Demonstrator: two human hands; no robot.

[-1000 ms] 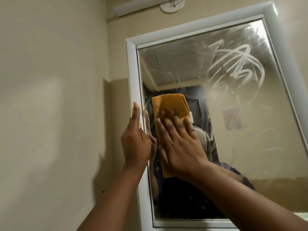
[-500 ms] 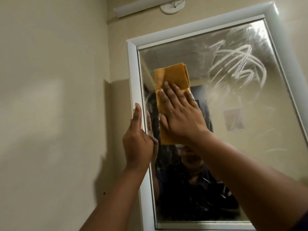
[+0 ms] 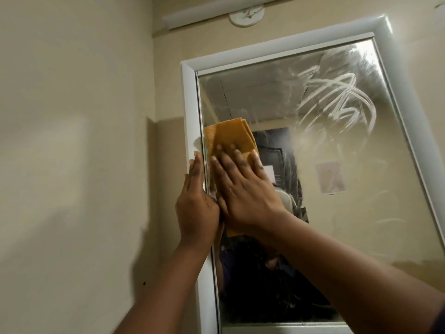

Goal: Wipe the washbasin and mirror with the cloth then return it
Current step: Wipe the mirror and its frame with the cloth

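The folded orange cloth (image 3: 230,136) lay flat against the mirror (image 3: 337,189) near its left frame (image 3: 190,112), long axis upright, pressed by the right hand (image 3: 243,189) with straight, slightly spread fingers; white smears (image 3: 342,97) sat up-right of it, while the left hand (image 3: 196,206), fingers straight, rested on the frame

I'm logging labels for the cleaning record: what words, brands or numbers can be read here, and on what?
None can be read.
Pale sheet reflected in the mirror: too blurred to show any writing.
White smears on the glass: wipe marks, not letters.
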